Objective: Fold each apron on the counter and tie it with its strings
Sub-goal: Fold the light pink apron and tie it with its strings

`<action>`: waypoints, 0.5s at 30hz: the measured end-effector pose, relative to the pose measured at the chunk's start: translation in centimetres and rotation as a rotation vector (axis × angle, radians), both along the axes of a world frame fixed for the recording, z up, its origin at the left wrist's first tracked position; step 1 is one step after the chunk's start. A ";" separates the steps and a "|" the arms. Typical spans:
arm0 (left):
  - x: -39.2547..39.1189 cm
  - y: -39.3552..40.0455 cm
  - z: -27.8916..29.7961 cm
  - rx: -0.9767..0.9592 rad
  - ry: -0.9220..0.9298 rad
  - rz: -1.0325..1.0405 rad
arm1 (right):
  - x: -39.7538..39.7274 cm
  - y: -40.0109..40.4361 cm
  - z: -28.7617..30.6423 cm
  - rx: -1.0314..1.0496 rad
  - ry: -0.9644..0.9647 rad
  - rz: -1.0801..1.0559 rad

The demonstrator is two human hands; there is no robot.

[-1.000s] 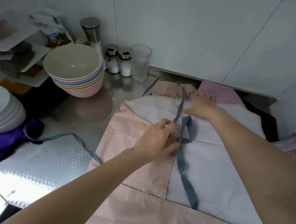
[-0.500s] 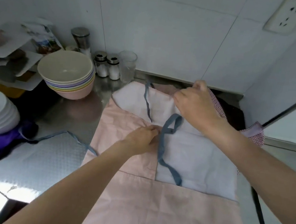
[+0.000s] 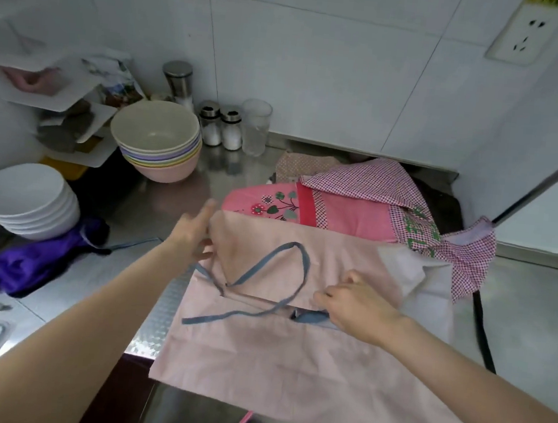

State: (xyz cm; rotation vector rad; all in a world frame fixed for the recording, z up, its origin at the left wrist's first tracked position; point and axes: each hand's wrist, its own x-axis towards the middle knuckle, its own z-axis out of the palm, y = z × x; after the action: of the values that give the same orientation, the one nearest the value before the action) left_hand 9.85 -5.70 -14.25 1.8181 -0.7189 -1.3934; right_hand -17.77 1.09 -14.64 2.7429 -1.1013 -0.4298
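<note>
head view, pink apron (image 3: 289, 360) folded, edges between both hands' fingers (image 3: 325, 297)

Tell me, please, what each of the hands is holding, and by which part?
Left hand grips the pink apron by the folded flap's left edge; right hand pinches it at the fold.

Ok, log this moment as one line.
pink apron: top folded down | left hand: holds fold's left edge | right hand: grips blue strap

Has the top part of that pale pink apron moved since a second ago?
Yes. The pink apron had its top near the salt shakers at the wall; now it is folded toward the person, uncovering the red checked apron behind.
</note>
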 end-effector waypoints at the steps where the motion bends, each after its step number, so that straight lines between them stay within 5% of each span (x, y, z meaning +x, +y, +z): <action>1: -0.4 0.1 0.3 -0.023 -0.146 -0.133 | 0.0 -0.1 0.1 0.074 0.023 -0.043; 8: -3.1 1.0 0.5 -0.046 -1.319 -0.639 | -0.3 -0.5 0.8 0.349 -0.002 -0.284; 12: -7.3 -0.6 0.6 -0.436 -1.494 -0.878 | -1.1 -2.2 2.3 0.094 0.065 -0.477; 15: -12.0 -1.8 0.7 -0.471 -1.420 -1.014 | -2.4 -3.0 4.2 -0.012 0.222 -0.692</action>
State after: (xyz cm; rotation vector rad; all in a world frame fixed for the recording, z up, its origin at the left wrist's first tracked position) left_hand -2.19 -7.51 -13.52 1.8516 -2.6413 -0.0050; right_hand -20.20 -1.89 -10.44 2.1537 -1.9445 -0.7749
